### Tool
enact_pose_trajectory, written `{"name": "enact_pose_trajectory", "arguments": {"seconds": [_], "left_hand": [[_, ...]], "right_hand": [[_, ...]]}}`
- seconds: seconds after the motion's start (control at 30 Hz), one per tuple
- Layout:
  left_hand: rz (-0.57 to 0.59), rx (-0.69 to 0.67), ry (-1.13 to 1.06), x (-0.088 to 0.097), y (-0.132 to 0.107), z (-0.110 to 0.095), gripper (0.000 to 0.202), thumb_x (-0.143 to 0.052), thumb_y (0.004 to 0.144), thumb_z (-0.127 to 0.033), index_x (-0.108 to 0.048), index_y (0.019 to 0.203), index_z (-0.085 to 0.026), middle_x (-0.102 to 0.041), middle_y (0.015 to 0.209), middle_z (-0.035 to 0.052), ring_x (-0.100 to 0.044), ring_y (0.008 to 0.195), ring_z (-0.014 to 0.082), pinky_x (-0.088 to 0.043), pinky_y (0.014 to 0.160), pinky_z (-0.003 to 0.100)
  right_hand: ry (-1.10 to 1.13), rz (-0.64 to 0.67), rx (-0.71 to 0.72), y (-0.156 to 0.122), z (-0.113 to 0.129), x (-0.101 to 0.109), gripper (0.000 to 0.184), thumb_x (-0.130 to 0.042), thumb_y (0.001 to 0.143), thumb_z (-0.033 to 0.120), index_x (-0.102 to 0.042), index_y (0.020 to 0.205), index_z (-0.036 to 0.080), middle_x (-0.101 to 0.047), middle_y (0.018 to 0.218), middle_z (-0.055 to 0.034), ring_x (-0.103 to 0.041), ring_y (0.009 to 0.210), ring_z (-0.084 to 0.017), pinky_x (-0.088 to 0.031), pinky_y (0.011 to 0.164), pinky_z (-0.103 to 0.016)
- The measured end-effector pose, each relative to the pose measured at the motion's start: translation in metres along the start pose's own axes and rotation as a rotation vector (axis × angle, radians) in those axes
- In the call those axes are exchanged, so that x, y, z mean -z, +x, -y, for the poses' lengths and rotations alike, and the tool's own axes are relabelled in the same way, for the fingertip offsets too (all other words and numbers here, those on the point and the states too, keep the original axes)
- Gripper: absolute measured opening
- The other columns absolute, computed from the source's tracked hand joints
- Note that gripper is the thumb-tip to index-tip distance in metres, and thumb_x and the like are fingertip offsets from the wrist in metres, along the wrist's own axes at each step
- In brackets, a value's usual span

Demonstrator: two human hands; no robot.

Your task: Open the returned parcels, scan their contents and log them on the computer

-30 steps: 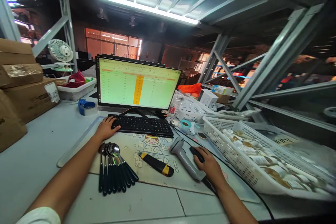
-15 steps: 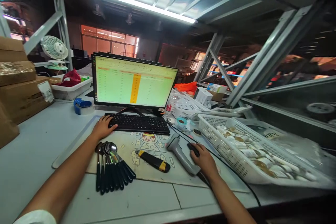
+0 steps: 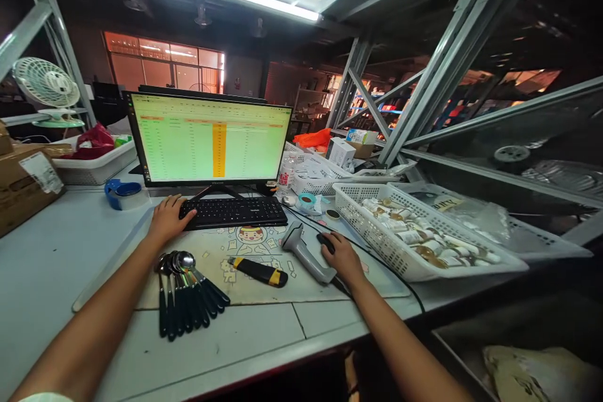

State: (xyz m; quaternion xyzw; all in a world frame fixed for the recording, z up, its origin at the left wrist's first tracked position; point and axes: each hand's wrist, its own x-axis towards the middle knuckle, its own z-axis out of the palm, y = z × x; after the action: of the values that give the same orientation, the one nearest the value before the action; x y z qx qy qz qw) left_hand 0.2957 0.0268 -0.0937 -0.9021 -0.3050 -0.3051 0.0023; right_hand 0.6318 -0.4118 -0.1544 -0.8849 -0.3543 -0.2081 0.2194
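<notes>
My left hand [image 3: 166,220] rests on the left end of a black keyboard [image 3: 235,211], fingers spread over the keys. My right hand [image 3: 346,259] is curved over a black computer mouse [image 3: 325,242] on the desk mat [image 3: 211,289]. Just left of the mouse lies a grey barcode scanner [image 3: 308,256]. A black and yellow utility knife [image 3: 259,271] is on the mat between my arms. By my left forearm, a fan of several spoons [image 3: 193,298] with dark handles lies partly on the mat. Behind the keyboard the monitor [image 3: 254,144] shows a spreadsheet with one orange column.
A white basket [image 3: 367,232] of small labelled packs stands at the right, with a cable running in front of it. Blue tape [image 3: 123,193] sits left of the monitor. Cardboard boxes [image 3: 23,191] are at far left, a fan [image 3: 46,83] behind. Metal shelf posts rise at the right.
The view has swung to the right, so everything sits further left in the picture. Both hands stay where they were, on the keyboard and the mouse.
</notes>
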Motion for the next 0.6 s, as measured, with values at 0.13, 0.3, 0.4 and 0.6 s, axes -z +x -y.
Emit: {"name": "enact_pose_trajectory", "arguments": {"seconds": [0.13,0.3,0.4,0.6], "left_hand": [[0.046,-0.357,-0.095,0.016,0.013,-0.080,0.055,-0.050,0.099,-0.055,-0.063,0.134,-0.014,-0.060,0.142,0.0150,-0.049,0.136,0.0325,-0.034,0.120,0.045],[0.332,-0.595,-0.034,-0.013,0.026,-0.176,0.045,-0.062,0.095,-0.048,-0.067,0.126,-0.017,-0.063,0.134,0.0173,-0.050,0.133,0.0353,-0.039,0.112,0.050],[0.378,-0.545,0.000,-0.033,0.034,-0.202,0.055,-0.067,0.093,-0.049,-0.061,0.138,-0.017,-0.055,0.146,0.0180,-0.044,0.139,0.0382,-0.037,0.114,0.053],[0.404,-0.429,0.036,-0.050,0.040,-0.225,0.065,-0.062,0.096,-0.055,-0.056,0.147,-0.016,-0.039,0.163,0.0190,-0.029,0.150,0.0444,-0.032,0.116,0.065]], "right_hand": [[0.026,0.008,0.000,-0.002,0.006,0.005,0.041,-0.054,0.094,0.030,-0.069,0.131,0.022,-0.061,0.139,-0.0130,-0.060,0.121,-0.031,-0.054,0.099,-0.045],[0.046,0.015,0.009,-0.004,0.012,0.009,0.043,-0.052,0.094,0.030,-0.067,0.133,0.019,-0.060,0.138,-0.0150,-0.058,0.121,-0.033,-0.053,0.100,-0.047],[0.037,0.025,0.001,-0.005,0.014,0.010,0.042,-0.052,0.095,0.029,-0.067,0.132,0.018,-0.060,0.138,-0.0150,-0.058,0.121,-0.033,-0.053,0.099,-0.046],[0.036,-0.005,0.019,-0.006,0.012,0.010,0.039,-0.054,0.094,0.028,-0.068,0.130,0.019,-0.063,0.133,-0.0139,-0.060,0.115,-0.031,-0.055,0.095,-0.044]]}}
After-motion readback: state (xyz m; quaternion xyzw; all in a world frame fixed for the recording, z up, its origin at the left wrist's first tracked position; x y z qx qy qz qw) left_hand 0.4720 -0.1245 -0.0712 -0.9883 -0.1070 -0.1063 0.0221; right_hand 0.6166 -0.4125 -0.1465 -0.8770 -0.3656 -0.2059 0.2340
